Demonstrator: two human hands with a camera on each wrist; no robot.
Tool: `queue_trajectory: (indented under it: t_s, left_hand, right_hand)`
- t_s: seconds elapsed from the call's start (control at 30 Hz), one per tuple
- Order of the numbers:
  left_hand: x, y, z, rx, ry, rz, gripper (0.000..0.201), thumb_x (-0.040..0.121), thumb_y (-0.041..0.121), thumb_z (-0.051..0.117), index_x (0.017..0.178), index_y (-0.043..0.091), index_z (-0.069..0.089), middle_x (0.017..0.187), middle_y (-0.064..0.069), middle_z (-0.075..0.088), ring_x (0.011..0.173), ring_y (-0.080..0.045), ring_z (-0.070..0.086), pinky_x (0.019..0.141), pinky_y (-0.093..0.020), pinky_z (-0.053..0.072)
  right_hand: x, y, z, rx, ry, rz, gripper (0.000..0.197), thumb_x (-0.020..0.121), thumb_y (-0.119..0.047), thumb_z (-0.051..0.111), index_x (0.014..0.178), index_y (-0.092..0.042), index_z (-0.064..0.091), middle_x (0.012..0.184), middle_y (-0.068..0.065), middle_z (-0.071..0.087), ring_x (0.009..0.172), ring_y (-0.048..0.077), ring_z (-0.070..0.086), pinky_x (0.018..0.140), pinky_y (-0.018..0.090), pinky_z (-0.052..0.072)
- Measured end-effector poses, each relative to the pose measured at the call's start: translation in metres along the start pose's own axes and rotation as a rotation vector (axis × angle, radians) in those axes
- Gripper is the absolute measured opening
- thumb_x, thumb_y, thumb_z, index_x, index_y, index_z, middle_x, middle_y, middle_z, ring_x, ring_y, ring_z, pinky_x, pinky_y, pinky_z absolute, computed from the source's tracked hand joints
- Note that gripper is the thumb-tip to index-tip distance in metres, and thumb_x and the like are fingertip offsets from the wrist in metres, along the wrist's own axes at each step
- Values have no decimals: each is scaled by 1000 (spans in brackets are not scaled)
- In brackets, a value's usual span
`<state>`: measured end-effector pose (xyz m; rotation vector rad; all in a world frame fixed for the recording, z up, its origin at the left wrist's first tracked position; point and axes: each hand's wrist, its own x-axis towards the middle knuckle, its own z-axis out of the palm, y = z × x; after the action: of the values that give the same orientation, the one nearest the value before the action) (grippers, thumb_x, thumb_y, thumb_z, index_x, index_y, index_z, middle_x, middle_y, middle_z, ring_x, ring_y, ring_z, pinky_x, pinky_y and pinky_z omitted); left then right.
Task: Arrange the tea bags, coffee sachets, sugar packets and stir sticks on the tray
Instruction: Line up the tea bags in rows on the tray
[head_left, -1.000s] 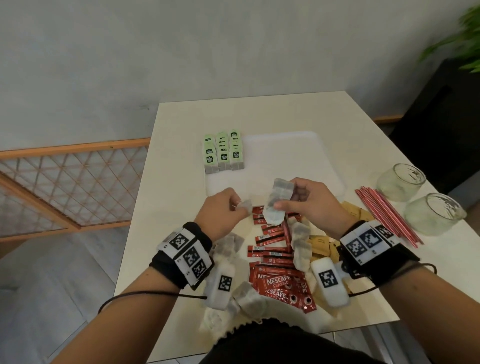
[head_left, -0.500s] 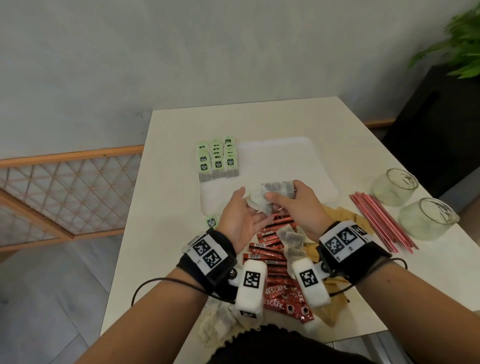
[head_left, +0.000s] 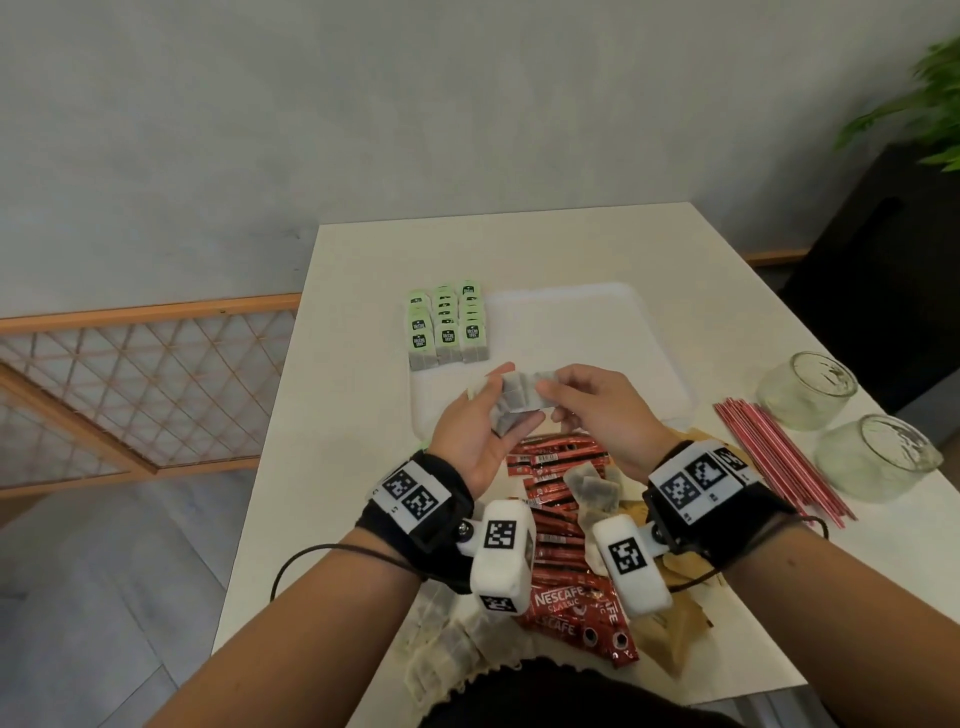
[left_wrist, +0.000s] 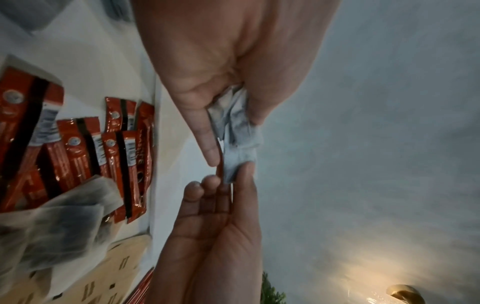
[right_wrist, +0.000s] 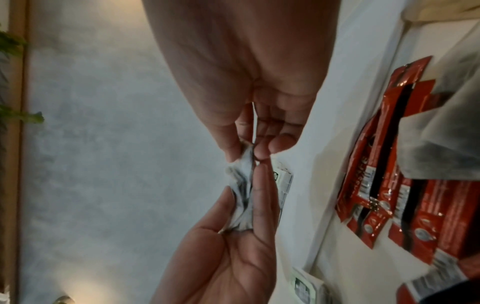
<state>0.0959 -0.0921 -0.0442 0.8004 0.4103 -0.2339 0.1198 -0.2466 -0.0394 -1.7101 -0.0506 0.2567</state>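
White tabletop (head_left: 363, 364) carrying white tray (head_left: 597, 322), green-tagged tea bags (head_left: 448, 327) lined up in its far left corner. Above tray's near edge: left hand (head_left: 470, 441) and right hand (head_left: 597, 415), both pinching one loose tea bag (head_left: 514, 405).

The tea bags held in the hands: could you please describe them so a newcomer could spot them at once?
Start at the white tray on the table. Above its near edge, the left hand and right hand meet around a small bunch of tea bags. Unlike the green-tagged rows or loose piles, these are off the table.
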Motion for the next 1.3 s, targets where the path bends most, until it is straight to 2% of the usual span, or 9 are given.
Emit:
queue_trajectory:
  t_s: [0.23, 0.3, 0.4, 0.63, 0.8, 0.9, 1.03, 1.17, 1.3]
  left_hand:
    - [6, 11, -18, 262, 52, -63, 25, 102, 9, 45, 122, 3, 58, 104, -16, 71, 85, -27, 73, 70, -33, 62]
    - [4, 10, -19, 364, 30, -106, 23, 101, 9, 47, 119, 4, 60, 101, -15, 71, 78, -23, 73, 64, -29, 61]
    - [5, 9, -17, 398, 21, -79, 23, 101, 18, 50, 115, 5, 62, 98, -13, 72, 71, -16, 71, 59, -24, 58]
    - [13, 21, -23, 414, 37, -10, 28, 93, 24, 65, 110, 1, 65, 90, -8, 71, 75, -11, 69, 60, -21, 57]
    - [26, 34, -31, 698, 22, 36, 10, 92, 15, 64, 88, 6, 63, 78, -8, 64, 65, -12, 67, 53, -23, 57]
    - [31, 44, -34, 838, -50, 8, 10, 93, 16, 64, 90, 7, 62, 76, -5, 64, 66, -12, 66, 51, -23, 55]
    - [39, 58, -46, 858, -14, -36, 16, 92, 15, 65, 103, 5, 63, 85, -10, 66, 69, -12, 67, 52, -22, 55]
    - [46, 75, -67, 787, 17, -102, 9, 94, 8, 58, 100, 3, 62, 110, -20, 70, 74, -14, 67, 54, -22, 55]
    - [51, 88, -80, 661, 3, -181, 21, 96, 2, 49, 113, -6, 58, 117, -25, 66, 81, -19, 69, 61, -23, 58]
  right_hand:
    - [9, 3, -3, -16, 198, -186, 16, 87, -15, 71, 102, -18, 74, 85, 0, 71, 61, 11, 61, 64, 26, 53]
    - [12, 4, -4, -93, 169, -220, 22, 83, -11, 74, 101, -24, 76, 90, -3, 74, 69, 15, 66, 72, 28, 55]
    - [13, 10, 3, -253, 103, -269, 29, 81, -3, 72, 97, -28, 76, 92, -8, 72, 79, 8, 66, 78, 17, 50]
    - [15, 22, 19, -431, -9, -374, 38, 85, 9, 55, 105, -17, 74, 102, -6, 67, 91, -2, 61, 83, 5, 43]
    - [38, 12, 18, -469, -24, -332, 25, 92, -11, 60, 106, -29, 70, 104, -14, 63, 82, 1, 60, 75, 11, 45]
    - [58, 5, 20, -518, -101, -271, 13, 91, -23, 67, 102, -27, 70, 94, -15, 63, 67, -2, 56, 67, 11, 41]
    - [83, 7, 29, -465, -208, -169, 2, 88, -18, 71, 87, -20, 72, 73, -10, 68, 62, -4, 58, 65, 14, 46]
    - [111, 18, 38, -493, -221, -71, 4, 87, -15, 71, 87, -12, 71, 74, 4, 73, 71, 19, 70, 70, 27, 57]
    - [140, 16, 52, -463, -141, -86, 2, 88, -9, 69, 86, -8, 70, 72, 4, 72, 61, 9, 68, 63, 21, 56]
